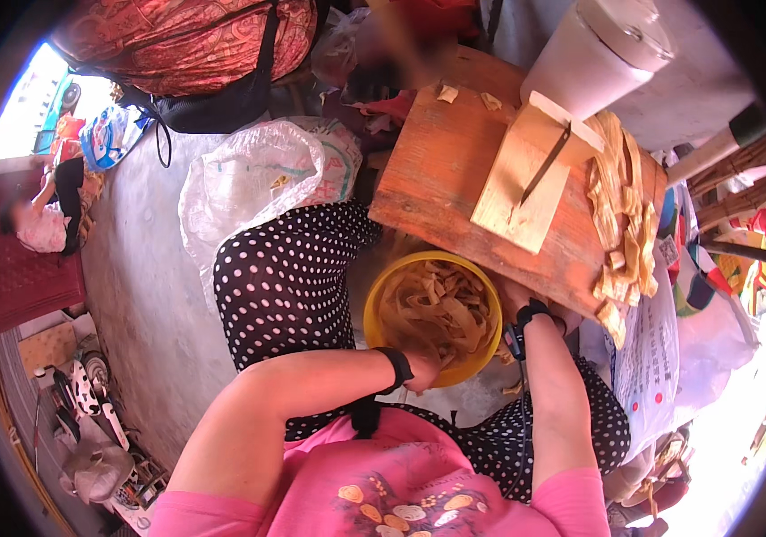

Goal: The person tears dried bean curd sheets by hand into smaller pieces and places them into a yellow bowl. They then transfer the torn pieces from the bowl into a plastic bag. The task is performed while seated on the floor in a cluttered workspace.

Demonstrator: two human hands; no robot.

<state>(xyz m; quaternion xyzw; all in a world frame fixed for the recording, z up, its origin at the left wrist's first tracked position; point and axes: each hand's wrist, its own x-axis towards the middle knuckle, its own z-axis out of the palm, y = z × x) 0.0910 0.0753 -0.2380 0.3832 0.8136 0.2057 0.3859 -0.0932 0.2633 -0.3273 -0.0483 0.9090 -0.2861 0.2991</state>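
Observation:
Between my knees stands a yellow bucket (372, 315) that holds many pale brown, curled strips (447, 302). My left hand (421, 366) is at the bucket's near left rim; its fingers are hard to make out among the strips. At the far right side of the bucket is my right hand (517, 295), partly hidden by the wooden table's edge. A knife-like blade (545, 168) stands slanted on a light wooden block (524, 194) on the orange-brown wooden table (437, 174). Long yellowish strips (624, 215) lie along the table's right side.
A white lidded bucket (584, 60) stands at the table's back. An open woven plastic sack (255, 168) lies left of the table, near a large red patterned bag (188, 47). At the far left, a person (44, 221) is on a dark red surface. Plastic bags (651, 362) are at right.

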